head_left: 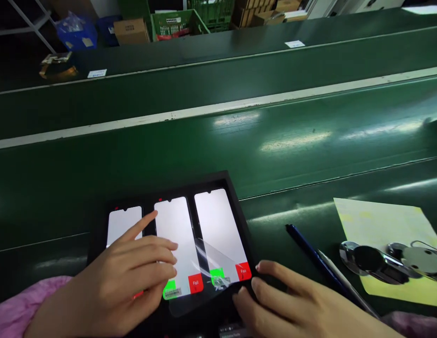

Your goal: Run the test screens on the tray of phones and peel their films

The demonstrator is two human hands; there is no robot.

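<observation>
Three lit phones lie side by side in a black tray [235, 211], showing white screens with red and green boxes, the red marked "Fail". My left hand [134, 272] reaches over the left phone [125, 225] and the middle phone [172, 220]; its fingers are spread, and the index fingertip is at the middle phone's upper left edge. A clear film [190, 300] lies slanted across the lower parts of the middle and right phone [216, 220]. My right hand [281, 300] rests by the right phone's lower corner, its bent fingers apart; nothing shows between them.
To the right lie a dark blue pen [310, 249], a silver pen-like stick [341, 281], and metal round-ended parts [376, 263] on yellowish paper [383, 220]. A green conveyor belt [151, 155] runs behind the tray. Beyond are a green crate [179, 23] and a cardboard box [131, 32].
</observation>
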